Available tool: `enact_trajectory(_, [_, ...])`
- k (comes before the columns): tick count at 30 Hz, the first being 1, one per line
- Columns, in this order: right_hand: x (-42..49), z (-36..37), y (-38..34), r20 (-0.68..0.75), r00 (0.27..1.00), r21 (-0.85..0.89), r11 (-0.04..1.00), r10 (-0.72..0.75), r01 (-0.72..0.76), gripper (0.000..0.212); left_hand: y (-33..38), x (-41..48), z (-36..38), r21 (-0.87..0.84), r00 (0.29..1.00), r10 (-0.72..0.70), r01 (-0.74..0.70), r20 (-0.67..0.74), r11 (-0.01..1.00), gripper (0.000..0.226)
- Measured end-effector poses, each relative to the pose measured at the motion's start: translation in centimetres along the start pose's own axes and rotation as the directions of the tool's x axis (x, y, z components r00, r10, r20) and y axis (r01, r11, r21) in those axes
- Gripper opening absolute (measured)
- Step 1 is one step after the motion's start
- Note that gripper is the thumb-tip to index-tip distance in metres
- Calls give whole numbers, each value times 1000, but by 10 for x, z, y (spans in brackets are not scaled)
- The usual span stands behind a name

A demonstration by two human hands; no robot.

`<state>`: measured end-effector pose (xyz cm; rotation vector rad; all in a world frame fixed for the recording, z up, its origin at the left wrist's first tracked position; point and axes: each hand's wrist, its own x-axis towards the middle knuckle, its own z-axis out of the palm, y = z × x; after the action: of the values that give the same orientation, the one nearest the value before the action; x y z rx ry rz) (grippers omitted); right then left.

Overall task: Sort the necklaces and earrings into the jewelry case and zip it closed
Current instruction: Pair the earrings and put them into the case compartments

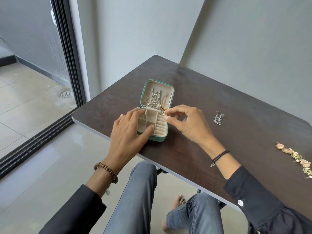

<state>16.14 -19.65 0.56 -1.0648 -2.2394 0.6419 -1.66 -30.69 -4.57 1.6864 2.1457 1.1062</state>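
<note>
A small teal jewelry case [166,130] lies open on the dark table [211,102], its cream lid [160,86] flat behind the tray. Several silver and gold necklaces [156,98] hang inside the lid. My left hand [128,134] rests on the tray's left side, fingers straight over the square compartments. My right hand [187,124] pinches a small gold earring [164,114] at the tray's back right corner, above the ring rolls. A pair of silver earrings [219,118] lies on the table to the right. A long shell-and-flower necklace [297,157] lies near the right edge.
The table stands in a wall corner; its left edge [101,134] runs just beside the case. A glass sliding door [50,73] is to the left over tiled floor. My knees [143,174] are under the table's front edge.
</note>
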Motion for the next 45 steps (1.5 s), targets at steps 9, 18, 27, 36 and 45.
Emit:
enact_trajectory(9, [4, 4, -5, 51, 996, -131, 988, -74, 80, 14, -1, -2, 1, 25, 1000, 0, 1, -19, 1000, 69])
enact_trajectory(18, [5, 9, -9, 81, 989, -285, 948, -123, 141, 20, -2, -1, 2, 30, 999, 7, -6, -34, 1000, 69])
enact_trajectory(27, [2, 11, -17, 146, 985, -392, 909, -91, 142, 27, -3, -1, 3, 33, 1000, -5, 6, -26, 999, 67])
enact_trajectory(36, [-18, 15, -25, 220, 975, -523, 840, -33, 147, 37, -2, -2, 3, 39, 1000, 2, -2, -17, 999, 69])
enact_trajectory(45, [-34, 24, -14, 30, 1000, -295, 955, 0, 9, 42, -2, -4, 1, 29, 998, 51, -52, 32, 998, 73])
